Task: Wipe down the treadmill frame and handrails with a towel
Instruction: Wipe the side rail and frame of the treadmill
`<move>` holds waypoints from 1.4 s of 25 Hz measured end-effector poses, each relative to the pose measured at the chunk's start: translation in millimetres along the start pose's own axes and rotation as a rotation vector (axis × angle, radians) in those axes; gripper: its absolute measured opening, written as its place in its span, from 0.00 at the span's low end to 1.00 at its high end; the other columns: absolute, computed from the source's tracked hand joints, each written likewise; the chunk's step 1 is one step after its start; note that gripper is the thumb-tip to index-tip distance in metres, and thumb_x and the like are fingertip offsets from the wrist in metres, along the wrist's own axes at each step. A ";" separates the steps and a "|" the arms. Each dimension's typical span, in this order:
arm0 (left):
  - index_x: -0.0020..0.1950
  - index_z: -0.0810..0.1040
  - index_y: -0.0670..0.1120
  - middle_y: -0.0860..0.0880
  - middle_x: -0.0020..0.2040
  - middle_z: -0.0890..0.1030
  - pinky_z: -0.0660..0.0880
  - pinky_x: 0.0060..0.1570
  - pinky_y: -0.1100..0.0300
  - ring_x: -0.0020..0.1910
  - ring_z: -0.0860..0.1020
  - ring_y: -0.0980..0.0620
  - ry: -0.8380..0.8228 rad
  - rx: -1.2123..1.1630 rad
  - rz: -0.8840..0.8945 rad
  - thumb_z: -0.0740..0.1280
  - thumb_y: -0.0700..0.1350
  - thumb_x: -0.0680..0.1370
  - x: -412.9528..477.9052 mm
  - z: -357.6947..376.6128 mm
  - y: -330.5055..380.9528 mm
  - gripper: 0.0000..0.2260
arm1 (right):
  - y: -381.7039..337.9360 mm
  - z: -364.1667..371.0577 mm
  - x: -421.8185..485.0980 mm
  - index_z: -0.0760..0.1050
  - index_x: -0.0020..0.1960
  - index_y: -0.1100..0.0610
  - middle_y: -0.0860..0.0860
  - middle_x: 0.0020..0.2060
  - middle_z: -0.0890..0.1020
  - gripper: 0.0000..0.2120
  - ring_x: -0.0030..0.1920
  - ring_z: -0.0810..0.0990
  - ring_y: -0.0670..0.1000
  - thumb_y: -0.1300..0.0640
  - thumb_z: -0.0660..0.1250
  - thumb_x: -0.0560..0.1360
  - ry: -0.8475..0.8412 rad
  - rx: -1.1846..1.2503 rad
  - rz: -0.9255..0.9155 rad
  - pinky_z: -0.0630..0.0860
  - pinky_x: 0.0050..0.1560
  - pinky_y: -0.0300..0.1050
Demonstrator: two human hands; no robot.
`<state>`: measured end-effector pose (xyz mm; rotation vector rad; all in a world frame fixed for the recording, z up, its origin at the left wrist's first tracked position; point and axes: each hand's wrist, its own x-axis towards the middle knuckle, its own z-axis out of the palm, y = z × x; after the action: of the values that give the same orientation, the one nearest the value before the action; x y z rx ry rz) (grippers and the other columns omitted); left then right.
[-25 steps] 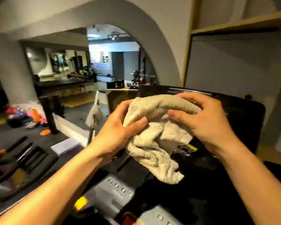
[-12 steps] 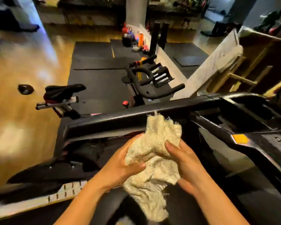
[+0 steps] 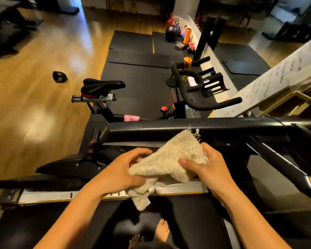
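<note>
A beige terry towel is stretched between both hands just in front of the treadmill's black left handrail. My left hand grips its lower left part, with a loose corner hanging down below. My right hand grips the towel's right side, thumb on top. The towel's frayed upper corner overlaps the handrail in view; contact cannot be told. Below the hands runs the treadmill's silver side rail and the dark belt. The black upright slants down at the right.
An exercise bike with a black saddle and handlebars stands just beyond the handrail on black floor mats. Kettlebells and an orange roller sit farther back. A dark object lies on the wooden floor. My bare feet stand on the belt.
The view swung from the treadmill console to the left handrail. Both hands kept hold of the towel and spread it from a bunch into a wider stretch near the rail.
</note>
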<state>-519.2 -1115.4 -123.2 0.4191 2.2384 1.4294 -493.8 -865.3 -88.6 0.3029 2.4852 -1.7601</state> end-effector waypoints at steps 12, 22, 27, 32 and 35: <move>0.54 0.78 0.56 0.63 0.47 0.81 0.73 0.43 0.68 0.45 0.79 0.62 0.367 0.388 -0.082 0.65 0.43 0.71 4.9 -1.5 -27.1 0.14 | 54.5 -10.8 42.0 0.73 0.41 0.41 0.35 0.37 0.77 0.24 0.44 0.76 0.26 0.70 0.75 0.67 0.014 -0.195 -0.123 0.68 0.43 0.19; 0.43 0.75 0.56 0.58 0.34 0.77 0.68 0.61 0.54 0.40 0.76 0.54 0.298 0.877 -0.103 0.62 0.48 0.73 24.1 -54.0 -56.7 0.04 | 55.2 23.8 71.1 0.74 0.48 0.36 0.33 0.44 0.80 0.21 0.45 0.80 0.36 0.65 0.66 0.75 0.065 -0.208 -0.176 0.75 0.42 0.29; 0.51 0.72 0.56 0.53 0.40 0.79 0.75 0.37 0.57 0.37 0.78 0.48 0.315 0.661 0.060 0.61 0.48 0.71 40.5 -107.9 -68.1 0.10 | 32.0 51.8 66.4 0.75 0.37 0.53 0.48 0.33 0.77 0.09 0.38 0.78 0.54 0.64 0.69 0.74 0.188 -0.270 0.115 0.70 0.36 0.40; 0.48 0.76 0.40 0.43 0.44 0.79 0.71 0.41 0.54 0.42 0.76 0.46 0.539 0.706 0.341 0.65 0.39 0.73 71.5 -161.1 -93.8 0.06 | 2.3 137.5 40.5 0.77 0.43 0.48 0.48 0.34 0.82 0.10 0.36 0.82 0.45 0.62 0.73 0.71 0.129 -0.098 0.170 0.73 0.34 0.34; 0.47 0.77 0.40 0.42 0.43 0.79 0.72 0.47 0.45 0.43 0.77 0.41 0.581 0.796 0.287 0.65 0.40 0.73 98.3 -173.1 -112.2 0.05 | -8.6 176.9 36.3 0.78 0.54 0.37 0.35 0.45 0.82 0.24 0.46 0.81 0.36 0.66 0.69 0.72 -0.046 -0.108 0.122 0.74 0.43 0.29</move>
<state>-695.0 -1248.8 -182.8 0.6499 3.3139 0.7558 -539.5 -1030.2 -146.6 0.3922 2.4617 -1.5628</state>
